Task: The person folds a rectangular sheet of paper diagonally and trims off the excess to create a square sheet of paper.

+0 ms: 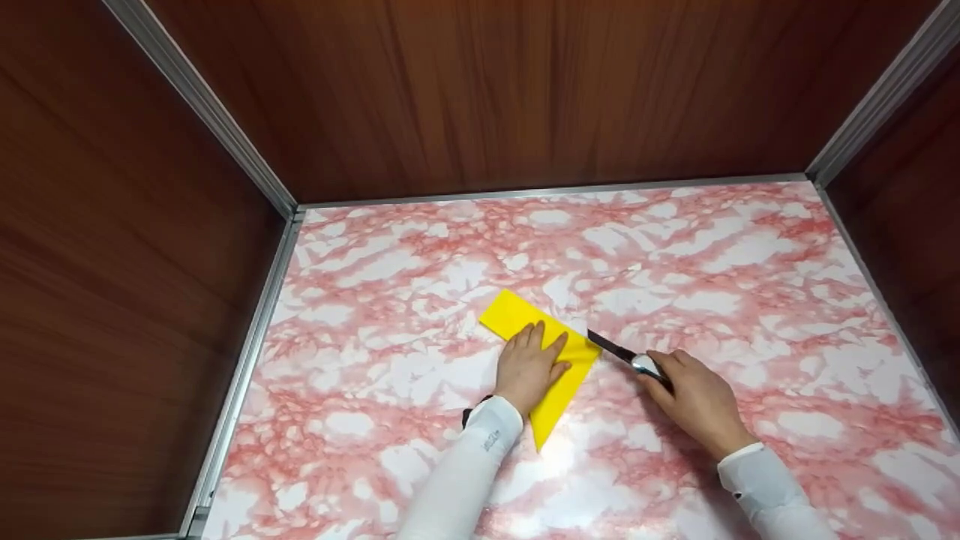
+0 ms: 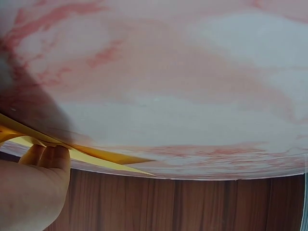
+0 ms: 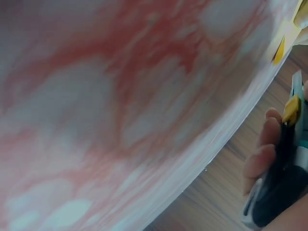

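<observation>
A sheet of yellow paper (image 1: 553, 409), folded into an angled shape with two arms, lies on the table in the head view. Across its middle my left hand (image 1: 529, 367) presses down with spread fingers; in the left wrist view those fingertips touch the paper's edge (image 2: 110, 156) and its layers stand slightly apart. My right hand (image 1: 697, 394) grips a utility knife (image 1: 616, 350), its dark blade pointing up-left at the paper's right corner. Whether the blade touches the paper I cannot tell. The right wrist view shows the knife's yellow slider (image 3: 291, 109) and dark handle.
The tabletop (image 1: 360, 360) has a red-and-white marbled pattern. Brown wood-grain panels stand at the back (image 1: 525, 90), on the left (image 1: 135, 300) and on the right, joined by metal rails (image 1: 217, 112).
</observation>
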The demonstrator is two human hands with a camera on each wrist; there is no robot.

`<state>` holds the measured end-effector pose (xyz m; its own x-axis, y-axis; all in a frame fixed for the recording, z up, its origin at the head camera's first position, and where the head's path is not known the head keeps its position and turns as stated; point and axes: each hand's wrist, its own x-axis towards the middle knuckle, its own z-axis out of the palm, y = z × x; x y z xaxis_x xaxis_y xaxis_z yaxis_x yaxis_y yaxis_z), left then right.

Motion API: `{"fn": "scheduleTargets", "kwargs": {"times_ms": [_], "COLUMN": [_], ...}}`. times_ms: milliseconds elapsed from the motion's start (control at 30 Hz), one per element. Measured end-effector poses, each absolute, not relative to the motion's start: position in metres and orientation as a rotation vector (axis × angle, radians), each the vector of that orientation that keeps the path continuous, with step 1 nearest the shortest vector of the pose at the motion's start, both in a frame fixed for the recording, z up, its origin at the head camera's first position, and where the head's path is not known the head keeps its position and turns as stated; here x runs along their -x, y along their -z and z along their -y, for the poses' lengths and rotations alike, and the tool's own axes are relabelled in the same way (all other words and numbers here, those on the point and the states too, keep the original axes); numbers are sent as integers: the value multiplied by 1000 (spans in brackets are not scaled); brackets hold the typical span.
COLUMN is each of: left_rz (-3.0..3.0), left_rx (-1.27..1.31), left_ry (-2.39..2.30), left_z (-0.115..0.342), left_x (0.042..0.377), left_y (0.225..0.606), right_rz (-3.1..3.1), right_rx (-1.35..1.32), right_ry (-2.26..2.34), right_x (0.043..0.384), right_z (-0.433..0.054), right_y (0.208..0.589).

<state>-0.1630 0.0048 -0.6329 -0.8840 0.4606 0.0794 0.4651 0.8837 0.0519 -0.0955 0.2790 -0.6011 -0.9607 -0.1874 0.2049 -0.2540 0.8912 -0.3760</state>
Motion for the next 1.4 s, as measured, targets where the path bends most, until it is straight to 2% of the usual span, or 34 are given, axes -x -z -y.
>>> {"fn": "scheduleTargets", "kwargs": {"times_ms": [367,733,967,1400], "left_rz": [2990,2979,3068,3082], "left_rx": [647,782,750,832], "left_ry": [22,37,95,96], "left_z": [-10,-1,0,4], "left_x": [167,168,168,168], "left_y": [622,615,613,610], "right_rz": [2865,2863,2870,2921], "right_rx": [-372,-356,-340,-545], "right_ry": [-617,-633,-671,-784], "right_x": [94,97,95,88], "right_z": [-282,-279,-283,-307], "right_y": [603,601,601,603]}}
